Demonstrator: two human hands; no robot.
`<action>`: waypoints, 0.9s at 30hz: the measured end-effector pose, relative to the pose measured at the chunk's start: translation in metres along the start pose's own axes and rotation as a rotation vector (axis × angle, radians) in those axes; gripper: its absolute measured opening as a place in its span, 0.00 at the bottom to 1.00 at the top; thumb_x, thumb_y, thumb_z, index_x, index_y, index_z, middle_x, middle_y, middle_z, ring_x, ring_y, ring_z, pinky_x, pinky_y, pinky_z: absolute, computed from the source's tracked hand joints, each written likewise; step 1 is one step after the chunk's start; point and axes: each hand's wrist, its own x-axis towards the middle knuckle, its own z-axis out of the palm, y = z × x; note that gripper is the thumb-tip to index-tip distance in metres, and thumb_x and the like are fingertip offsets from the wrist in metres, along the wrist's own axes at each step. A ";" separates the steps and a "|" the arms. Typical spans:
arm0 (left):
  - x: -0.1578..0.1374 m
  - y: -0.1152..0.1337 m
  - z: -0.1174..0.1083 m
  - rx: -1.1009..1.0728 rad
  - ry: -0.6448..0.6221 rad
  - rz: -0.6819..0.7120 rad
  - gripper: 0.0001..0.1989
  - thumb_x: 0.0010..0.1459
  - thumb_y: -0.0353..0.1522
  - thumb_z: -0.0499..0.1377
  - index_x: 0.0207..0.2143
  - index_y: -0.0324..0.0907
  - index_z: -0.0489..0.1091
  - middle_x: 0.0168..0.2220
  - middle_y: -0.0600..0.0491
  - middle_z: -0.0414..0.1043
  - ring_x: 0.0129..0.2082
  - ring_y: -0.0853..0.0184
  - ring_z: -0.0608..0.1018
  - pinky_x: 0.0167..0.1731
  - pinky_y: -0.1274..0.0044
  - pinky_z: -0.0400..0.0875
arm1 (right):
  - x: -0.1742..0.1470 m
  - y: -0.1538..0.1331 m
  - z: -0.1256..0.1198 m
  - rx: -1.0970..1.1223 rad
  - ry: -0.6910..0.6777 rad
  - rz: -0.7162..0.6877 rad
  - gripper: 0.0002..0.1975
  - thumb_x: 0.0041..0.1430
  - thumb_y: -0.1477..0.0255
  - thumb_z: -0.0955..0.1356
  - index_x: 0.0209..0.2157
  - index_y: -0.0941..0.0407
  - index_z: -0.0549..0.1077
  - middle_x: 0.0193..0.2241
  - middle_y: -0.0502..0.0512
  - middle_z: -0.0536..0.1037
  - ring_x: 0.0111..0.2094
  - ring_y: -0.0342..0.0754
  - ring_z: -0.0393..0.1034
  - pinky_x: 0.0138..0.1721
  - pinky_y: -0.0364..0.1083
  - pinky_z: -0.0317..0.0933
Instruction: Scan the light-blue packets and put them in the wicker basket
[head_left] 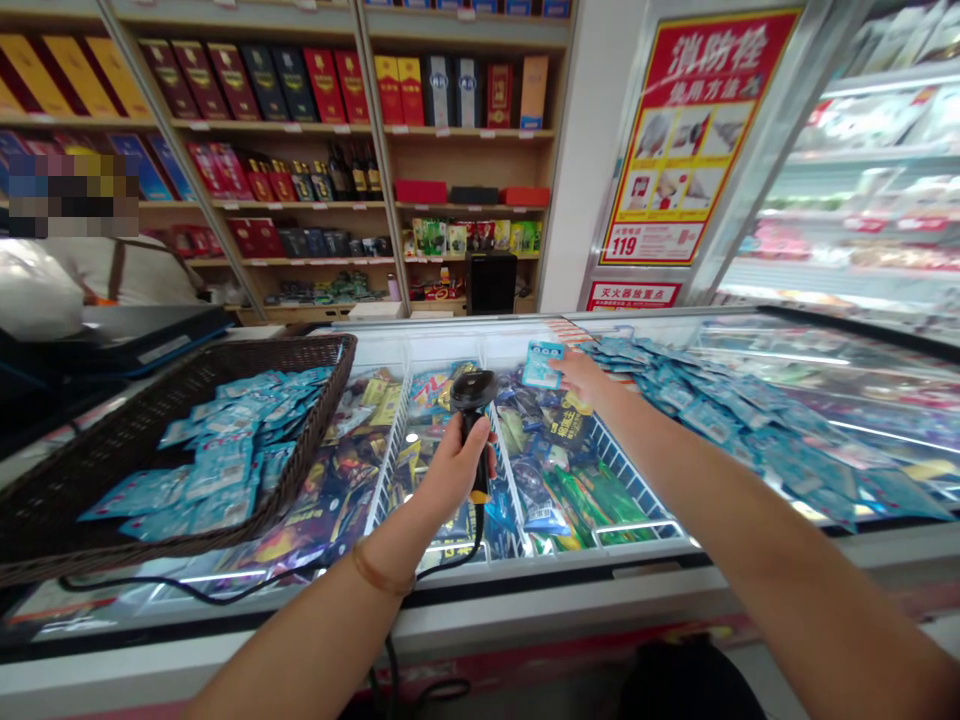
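Note:
A black barcode scanner stands upright in the grip of my left hand, its cable running down and away to the left. My right hand pinches a small blue packet by its right edge, a little to the right of the scanner's head. Beyond that hand, a large heap of like blue packets spreads over the freezer's glass lid. On the left, a dark brown wicker basket holds another pile of blue packets.
Under the glass of the chest freezer, white wire baskets hold colourful frozen packs. A black cable crosses the front left. Another person is behind the basket. Shelves of boxes line the back; a lit display fridge stands at right.

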 end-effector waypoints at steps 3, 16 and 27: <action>-0.003 0.002 0.001 -0.009 -0.014 0.007 0.25 0.53 0.54 0.62 0.37 0.44 0.61 0.24 0.60 0.67 0.19 0.73 0.70 0.21 0.78 0.65 | -0.028 -0.003 0.030 0.263 -0.094 0.081 0.15 0.51 0.61 0.74 0.31 0.52 0.67 0.26 0.50 0.79 0.33 0.48 0.76 0.37 0.46 0.68; -0.005 -0.009 0.012 0.129 -0.253 0.023 0.20 0.58 0.49 0.60 0.38 0.44 0.60 0.23 0.60 0.67 0.19 0.72 0.70 0.23 0.76 0.64 | -0.048 -0.011 0.038 0.516 -0.139 -0.029 0.19 0.45 0.55 0.76 0.26 0.53 0.67 0.18 0.45 0.73 0.31 0.46 0.74 0.35 0.43 0.65; -0.007 -0.011 0.012 0.299 -0.355 0.079 0.14 0.65 0.45 0.53 0.38 0.44 0.58 0.22 0.60 0.65 0.20 0.71 0.70 0.25 0.75 0.65 | -0.042 -0.010 0.029 0.563 -0.163 -0.071 0.19 0.45 0.56 0.77 0.26 0.53 0.70 0.23 0.49 0.78 0.41 0.53 0.78 0.42 0.48 0.70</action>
